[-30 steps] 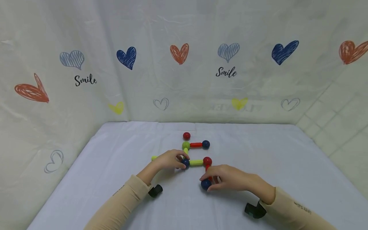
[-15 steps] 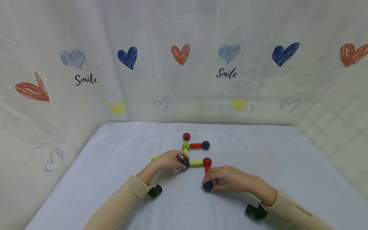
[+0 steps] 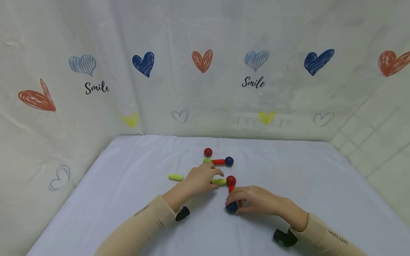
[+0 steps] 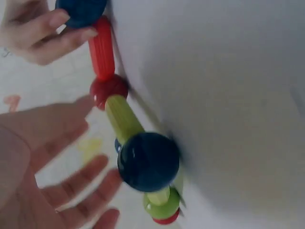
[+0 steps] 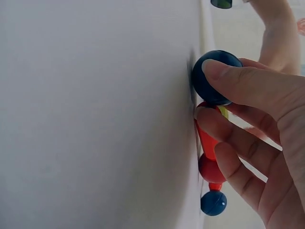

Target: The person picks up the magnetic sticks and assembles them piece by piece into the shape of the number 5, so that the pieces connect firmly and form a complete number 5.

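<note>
My right hand (image 3: 256, 201) pinches a dark blue ball (image 5: 217, 78) between thumb and fingers at the near end of a magnetic stick-and-ball chain. From that ball a red stick (image 4: 102, 50) runs to a red ball (image 3: 231, 180), where a yellow-green stick (image 3: 219, 182) leads left to another dark blue ball (image 4: 148, 162). My left hand (image 3: 199, 180) hovers over this second blue ball, hiding it in the head view. Its fingers are spread and hold nothing, the thumb tip close to the red ball. Behind it is a green ball (image 3: 207, 161).
A red stick (image 3: 219, 162) joins the green ball to a far dark blue ball (image 3: 229, 161). A separate red ball (image 3: 208, 152) lies behind them. One loose yellow-green stick (image 3: 175, 177) lies on the white tablecloth (image 3: 128, 199), left of my left hand.
My left hand has let go of the middle blue ball and moved right, uncovering the loose yellow-green stick. My right hand and its blue ball shifted slightly right, then stayed put.
</note>
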### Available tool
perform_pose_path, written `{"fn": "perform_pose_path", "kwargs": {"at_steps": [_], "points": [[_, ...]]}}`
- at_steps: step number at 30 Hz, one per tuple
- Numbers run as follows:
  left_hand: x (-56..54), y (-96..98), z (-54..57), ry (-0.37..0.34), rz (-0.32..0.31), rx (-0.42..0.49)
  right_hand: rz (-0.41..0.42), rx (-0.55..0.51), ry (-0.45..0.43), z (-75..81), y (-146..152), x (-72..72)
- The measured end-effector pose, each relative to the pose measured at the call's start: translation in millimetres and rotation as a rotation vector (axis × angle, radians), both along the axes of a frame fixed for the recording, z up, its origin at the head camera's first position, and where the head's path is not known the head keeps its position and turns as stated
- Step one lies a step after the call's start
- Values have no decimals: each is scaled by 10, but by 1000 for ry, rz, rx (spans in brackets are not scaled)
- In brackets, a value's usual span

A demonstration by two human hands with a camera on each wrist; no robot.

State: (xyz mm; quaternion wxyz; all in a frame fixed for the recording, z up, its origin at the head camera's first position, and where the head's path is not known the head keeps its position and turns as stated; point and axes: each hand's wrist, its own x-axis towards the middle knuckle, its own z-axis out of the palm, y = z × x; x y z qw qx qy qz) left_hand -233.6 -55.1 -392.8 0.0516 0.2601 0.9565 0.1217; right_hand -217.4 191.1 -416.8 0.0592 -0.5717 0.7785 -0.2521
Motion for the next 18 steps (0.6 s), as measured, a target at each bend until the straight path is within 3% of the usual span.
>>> {"fn": "perform_pose_path", "kwargs": {"at_steps": [3,7,18], "points": [[-7,123,-38,30,-115,-58,15,-18,13,11,-8,4],[-25,232,-98,49,-199,-128,23,-24,30,7,-36,20],[-127,397,-75,39,-259,-122,-8,3,47,31,-7,36]]}}
